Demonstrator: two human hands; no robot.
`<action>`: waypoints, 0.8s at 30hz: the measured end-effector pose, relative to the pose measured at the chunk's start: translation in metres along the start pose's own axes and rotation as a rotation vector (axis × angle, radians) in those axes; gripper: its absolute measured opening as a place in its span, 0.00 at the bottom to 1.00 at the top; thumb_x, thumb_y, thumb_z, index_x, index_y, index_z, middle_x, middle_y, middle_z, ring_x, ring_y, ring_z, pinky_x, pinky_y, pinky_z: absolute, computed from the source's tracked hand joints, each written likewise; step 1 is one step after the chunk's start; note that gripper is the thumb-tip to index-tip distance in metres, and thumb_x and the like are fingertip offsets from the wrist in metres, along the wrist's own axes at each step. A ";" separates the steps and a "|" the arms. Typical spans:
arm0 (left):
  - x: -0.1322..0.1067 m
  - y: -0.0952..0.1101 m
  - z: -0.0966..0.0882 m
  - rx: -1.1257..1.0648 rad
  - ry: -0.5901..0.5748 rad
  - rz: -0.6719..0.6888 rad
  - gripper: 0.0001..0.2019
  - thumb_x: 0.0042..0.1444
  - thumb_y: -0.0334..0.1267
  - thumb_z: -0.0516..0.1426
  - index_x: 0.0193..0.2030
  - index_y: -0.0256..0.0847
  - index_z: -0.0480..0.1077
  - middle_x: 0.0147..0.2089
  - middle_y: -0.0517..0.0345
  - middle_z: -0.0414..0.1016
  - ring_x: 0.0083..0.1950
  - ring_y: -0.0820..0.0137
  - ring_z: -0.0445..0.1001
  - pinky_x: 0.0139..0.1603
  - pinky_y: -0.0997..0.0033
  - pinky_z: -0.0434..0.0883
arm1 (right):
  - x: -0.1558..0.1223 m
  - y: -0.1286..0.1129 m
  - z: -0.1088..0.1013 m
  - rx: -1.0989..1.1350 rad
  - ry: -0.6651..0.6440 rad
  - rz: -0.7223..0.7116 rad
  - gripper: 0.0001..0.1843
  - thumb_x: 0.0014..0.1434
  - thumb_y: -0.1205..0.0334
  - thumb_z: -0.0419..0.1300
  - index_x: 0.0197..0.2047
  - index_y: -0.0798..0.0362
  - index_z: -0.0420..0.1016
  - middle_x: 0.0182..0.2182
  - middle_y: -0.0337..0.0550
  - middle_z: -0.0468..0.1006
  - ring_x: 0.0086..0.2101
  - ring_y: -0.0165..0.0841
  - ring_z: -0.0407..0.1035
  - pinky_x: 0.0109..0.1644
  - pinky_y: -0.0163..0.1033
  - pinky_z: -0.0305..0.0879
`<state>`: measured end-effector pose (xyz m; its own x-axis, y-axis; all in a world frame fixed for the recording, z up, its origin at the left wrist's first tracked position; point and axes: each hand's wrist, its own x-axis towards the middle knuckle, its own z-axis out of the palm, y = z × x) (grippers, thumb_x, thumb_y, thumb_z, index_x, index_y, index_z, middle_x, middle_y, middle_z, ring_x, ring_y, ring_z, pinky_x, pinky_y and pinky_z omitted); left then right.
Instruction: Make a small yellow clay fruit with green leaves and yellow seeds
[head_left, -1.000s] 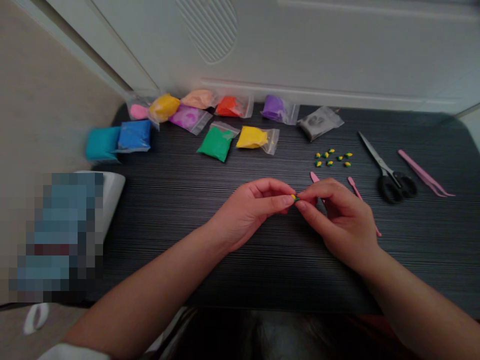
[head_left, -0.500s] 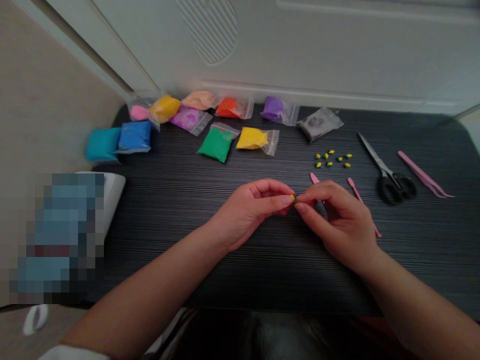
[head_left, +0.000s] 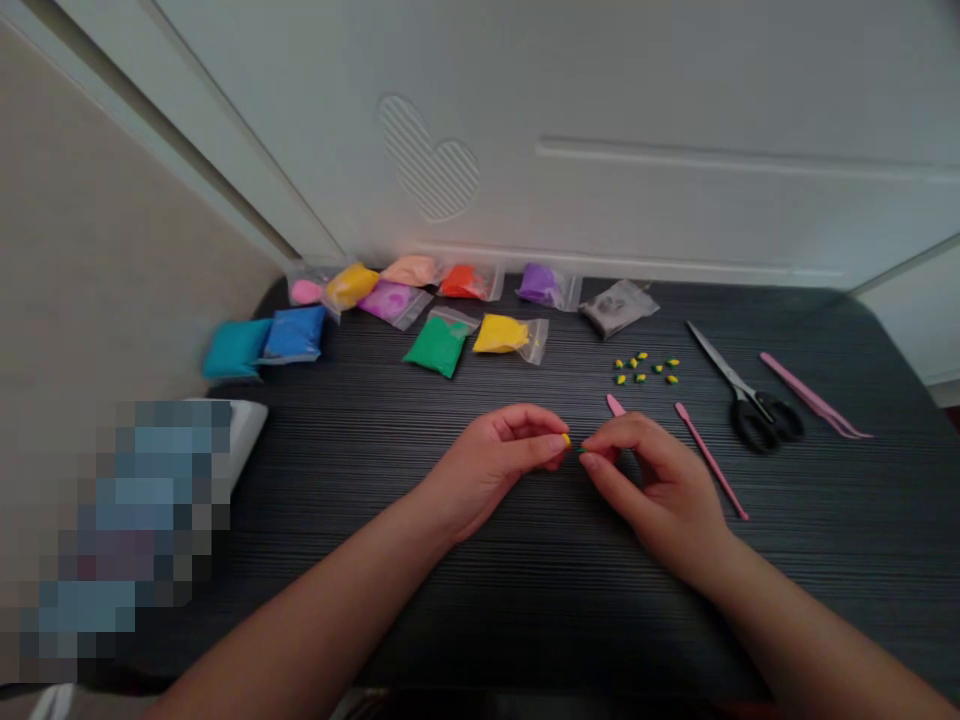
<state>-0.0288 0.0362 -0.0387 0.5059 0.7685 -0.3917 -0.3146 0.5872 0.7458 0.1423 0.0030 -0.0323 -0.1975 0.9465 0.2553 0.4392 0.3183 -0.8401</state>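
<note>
Between thumb and fingertips, my left hand (head_left: 510, 455) pinches a tiny piece of yellow clay (head_left: 566, 440). A small gap to the right, my right hand (head_left: 660, 490) grips a tiny bit of green clay (head_left: 582, 450) between thumb and forefinger. Both hands are above the dark table. Beyond my right hand lie several small yellow-and-green clay pieces (head_left: 640, 378) in loose rows. A pink modelling tool (head_left: 615, 405) is partly hidden under my right hand. Another thin pink tool (head_left: 711, 460) rests just right of that hand.
Black-handled scissors (head_left: 739, 395) and pink tweezers (head_left: 810, 395) lie at the right of the dark table (head_left: 450, 620). Along the back are bags of clay, including green (head_left: 439, 345), yellow (head_left: 501, 333), purple (head_left: 538, 284) and blue (head_left: 294, 333). A blurred-out white-edged object (head_left: 247, 420) is at the left.
My hands have drawn slightly apart, separating the green bit from the yellow piece. The camera view has tilted upward, so the table appears lower.
</note>
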 end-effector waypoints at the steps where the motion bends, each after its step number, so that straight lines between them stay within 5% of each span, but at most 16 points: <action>1: 0.001 0.000 -0.001 0.002 0.000 0.003 0.06 0.46 0.31 0.62 0.33 0.37 0.72 0.30 0.60 0.72 0.33 0.77 0.69 0.40 0.74 0.63 | 0.000 0.000 0.000 -0.005 0.003 0.000 0.05 0.54 0.68 0.57 0.35 0.50 0.69 0.28 0.37 0.71 0.30 0.29 0.66 0.36 0.38 0.63; 24: 0.007 0.006 -0.010 0.045 0.013 0.254 0.06 0.47 0.31 0.61 0.34 0.36 0.71 0.33 0.55 0.73 0.35 0.74 0.71 0.43 0.74 0.67 | 0.005 0.014 0.009 0.073 0.181 -0.013 0.04 0.52 0.64 0.56 0.31 0.53 0.72 0.26 0.38 0.70 0.27 0.29 0.63 0.33 0.36 0.61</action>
<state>-0.0347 0.0479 -0.0424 0.4043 0.8935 -0.1954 -0.3944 0.3630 0.8442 0.1397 0.0116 -0.0475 -0.0393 0.9385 0.3430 0.3720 0.3324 -0.8667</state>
